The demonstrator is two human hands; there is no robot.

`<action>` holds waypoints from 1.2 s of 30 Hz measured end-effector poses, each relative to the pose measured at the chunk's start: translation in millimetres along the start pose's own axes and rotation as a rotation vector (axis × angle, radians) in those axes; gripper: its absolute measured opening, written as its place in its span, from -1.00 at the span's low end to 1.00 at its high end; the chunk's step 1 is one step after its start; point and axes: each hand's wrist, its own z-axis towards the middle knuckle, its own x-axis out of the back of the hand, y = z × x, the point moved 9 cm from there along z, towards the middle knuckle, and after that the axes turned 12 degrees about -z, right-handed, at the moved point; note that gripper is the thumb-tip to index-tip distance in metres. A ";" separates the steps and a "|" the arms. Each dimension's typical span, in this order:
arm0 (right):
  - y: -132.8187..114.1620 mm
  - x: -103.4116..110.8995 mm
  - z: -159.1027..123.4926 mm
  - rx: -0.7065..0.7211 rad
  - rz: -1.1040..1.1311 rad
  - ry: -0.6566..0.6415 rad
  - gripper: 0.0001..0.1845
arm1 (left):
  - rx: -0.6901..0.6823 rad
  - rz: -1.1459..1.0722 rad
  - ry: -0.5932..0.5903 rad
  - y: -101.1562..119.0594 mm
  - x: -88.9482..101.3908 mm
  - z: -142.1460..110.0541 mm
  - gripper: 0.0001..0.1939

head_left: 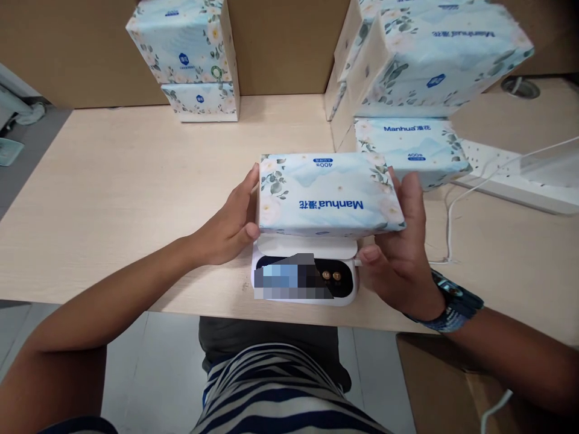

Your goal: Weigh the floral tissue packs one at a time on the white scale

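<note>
A pack of tissues with blue mountains and pale flowers is at the middle of the table, over the white kitchen scale. Whether it rests on the scale's plate or hovers just above, I cannot tell. My left hand presses its fingers and thumb against the pack's left end. At the right end my right hand grips the corner, with the thumb low beside the scale. The scale's display is blurred out; two round buttons show to its right.
Two stacked tissue packs stand at the back left of the wooden table. A larger stack of tissue packs is at the back right. Beside it lie a white perforated panel and a white cable.
</note>
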 end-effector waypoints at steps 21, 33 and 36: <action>16.3 -8.6 1.2 0.003 0.301 -0.058 0.07 | -0.285 0.377 -0.514 -3.4 -12.5 -8.9 0.39; 14.6 -5.5 2.5 0.024 0.300 -0.034 0.03 | -0.344 0.329 -0.561 5.9 -21.7 -8.3 0.33; 13.8 -5.0 3.0 0.018 0.308 -0.026 0.02 | -0.333 0.334 -0.543 3.2 -20.3 -7.9 0.34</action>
